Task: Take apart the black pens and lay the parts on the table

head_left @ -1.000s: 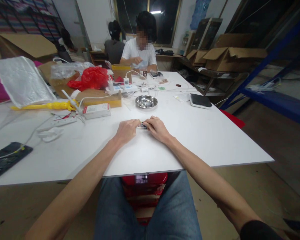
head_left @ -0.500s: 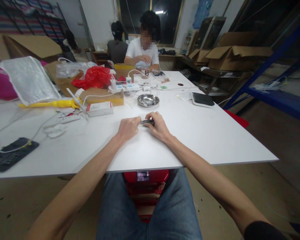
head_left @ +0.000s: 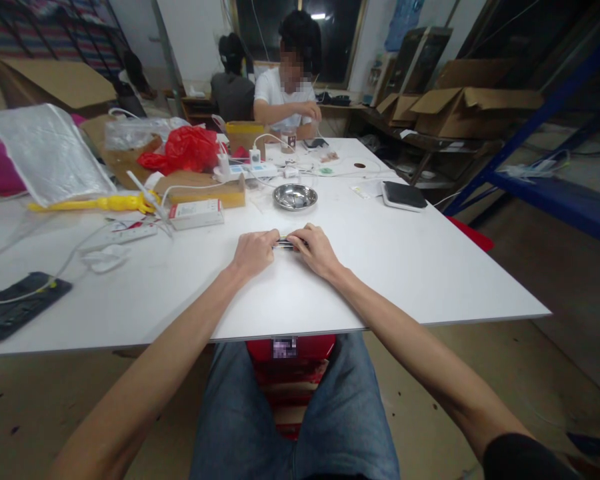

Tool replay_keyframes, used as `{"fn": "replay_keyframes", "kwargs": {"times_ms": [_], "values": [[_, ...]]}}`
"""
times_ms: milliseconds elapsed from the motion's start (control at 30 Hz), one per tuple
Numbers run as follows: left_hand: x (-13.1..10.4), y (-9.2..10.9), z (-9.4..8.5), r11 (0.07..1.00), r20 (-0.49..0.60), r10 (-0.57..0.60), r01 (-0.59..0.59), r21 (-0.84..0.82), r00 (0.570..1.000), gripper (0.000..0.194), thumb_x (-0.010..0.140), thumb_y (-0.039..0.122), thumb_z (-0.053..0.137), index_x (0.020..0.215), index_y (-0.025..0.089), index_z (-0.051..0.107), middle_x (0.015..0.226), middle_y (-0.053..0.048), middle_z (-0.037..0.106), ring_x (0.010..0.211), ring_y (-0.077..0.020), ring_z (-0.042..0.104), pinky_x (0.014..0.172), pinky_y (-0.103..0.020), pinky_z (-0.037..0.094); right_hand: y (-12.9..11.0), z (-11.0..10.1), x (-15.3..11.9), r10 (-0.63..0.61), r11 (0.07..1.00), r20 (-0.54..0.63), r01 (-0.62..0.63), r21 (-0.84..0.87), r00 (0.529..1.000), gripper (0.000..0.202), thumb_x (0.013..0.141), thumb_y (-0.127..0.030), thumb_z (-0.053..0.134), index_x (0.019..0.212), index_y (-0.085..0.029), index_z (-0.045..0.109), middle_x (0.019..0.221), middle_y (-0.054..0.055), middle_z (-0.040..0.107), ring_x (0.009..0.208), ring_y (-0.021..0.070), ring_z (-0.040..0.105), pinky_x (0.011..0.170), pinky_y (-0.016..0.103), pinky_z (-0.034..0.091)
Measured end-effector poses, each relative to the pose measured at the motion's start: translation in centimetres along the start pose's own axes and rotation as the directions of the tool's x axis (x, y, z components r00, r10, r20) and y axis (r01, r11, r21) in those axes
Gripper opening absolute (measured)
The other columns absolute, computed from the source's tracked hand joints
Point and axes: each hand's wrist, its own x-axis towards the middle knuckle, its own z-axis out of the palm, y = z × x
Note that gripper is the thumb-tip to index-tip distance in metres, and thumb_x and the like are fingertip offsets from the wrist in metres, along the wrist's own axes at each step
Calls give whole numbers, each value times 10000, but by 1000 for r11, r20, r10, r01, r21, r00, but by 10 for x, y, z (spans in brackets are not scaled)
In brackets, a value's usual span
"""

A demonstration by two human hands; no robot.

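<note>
- The left hand [head_left: 253, 252] rests knuckles-up on the white counter [head_left: 405, 267], its fingers curled in and pinching the left end of a small dark object [head_left: 284, 243].
- The right hand [head_left: 316, 250] rests just beside it, fingers curled in and pinching the right end of the same object.
- The small dark object lies flat and crosswise between the two hands, low against the counter top; only a short dark and shiny strip of it shows between the fingertips, so what it is cannot be told.
- Both hands are closed on the object, and their fingertips nearly meet over it.
- A round metal dish [head_left: 295, 197] stands on the counter just beyond the hands, apart from them.
- A white box with red print [head_left: 196, 214] lies to the left of the dish, near a white cable [head_left: 105, 257].
- A black phone [head_left: 20, 305] lies near the left edge of the counter, well apart from the hands.
- A black pad [head_left: 404, 196] lies far right on the counter.
- A person in a white shirt [head_left: 290, 100] sits at the far end, with a red bag [head_left: 187, 150] to the left.
</note>
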Motion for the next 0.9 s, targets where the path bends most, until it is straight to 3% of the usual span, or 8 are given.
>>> {"fn": "replay_keyframes", "kwargs": {"times_ms": [67, 200, 333, 433, 567, 700, 900], "values": [[0, -1, 1, 1000, 2, -11, 11, -11, 1000, 288, 860, 99, 443, 963, 224, 680, 918, -61, 775, 880, -255, 711, 688, -326, 415, 1, -1, 0, 10, 1000, -9, -10, -24, 1000, 233, 1015, -273, 485, 916, -216, 688, 867, 65, 704, 891, 249, 549, 850, 388, 399], [1, -3, 4, 997, -8, -55, 54, -52, 998, 281, 890, 126, 440, 974, 234, 685, 904, -51, 770, 853, -250, 706, 696, -323, 416, 3, -4, -1, -4, 1000, -83, 3, -11, 997, 167, 942, -158, 500, 988, -218, 648, 995, 74, 690, 962, 261, 553, 861, 390, 402], [1, -2, 7, 996, -61, -31, 26, -83, 998, 293, 1014, 369, 415, 1012, 253, 685, 878, -36, 771, 828, -227, 704, 682, -304, 411, 4, -5, -1, 16, 1000, -75, -18, -21, 997, 230, 901, -104, 468, 1018, -209, 636, 1004, 84, 680, 969, 269, 552, 889, 396, 401], [1, -2, 9, 994, -111, -12, 0, -106, 994, 355, 1015, 494, 435, 1014, 263, 705, 876, -28, 775, 823, -210, 704, 686, -292, 419, 5, -7, 0, 8, 999, -70, -10, -32, 998, 305, 895, -82, 451, 1076, -198, 667, 1028, 101, 677, 1009, 282, 545, 919, 411, 398], [1, -4, 11, 991, -163, 21, -42, -130, 986, 342, 1027, 431, 431, 1076, 266, 727, 947, -26, 785, 841, -185, 706, 709, -283, 437, 6, -7, 0, -39, 998, -25, 38, -52, 999, 349, 934, -101, 437, 1139, -189, 705, 1032, 115, 659, 991, 275, 541, 913, 413, 402], [2, -4, 11, 986, -183, 52, -80, -149, 982, 323, 1017, 397, 448, 1067, 250, 732, 959, -26, 783, 828, -185, 699, 698, -288, 431, 6, -5, 1, -64, 997, -27, 62, -50, 998, 245, 996, -246, 499, 1081, -177, 717, 994, 106, 651, 962, 260, 528, 904, 395, 405], [3, -5, 8, 974, -207, 11, -58, -221, 978, 311, 1004, 402, 456, 994, 228, 713, 907, -26, 767, 772, -176, 676, 700, -280, 427, 15, -12, 2, 4, 995, -146, -19, -96, 989, 189, 995, -263, 525, 941, -205, 696, 947, 90, 666, 949, 267, 504, 879, 405, 379]]}}
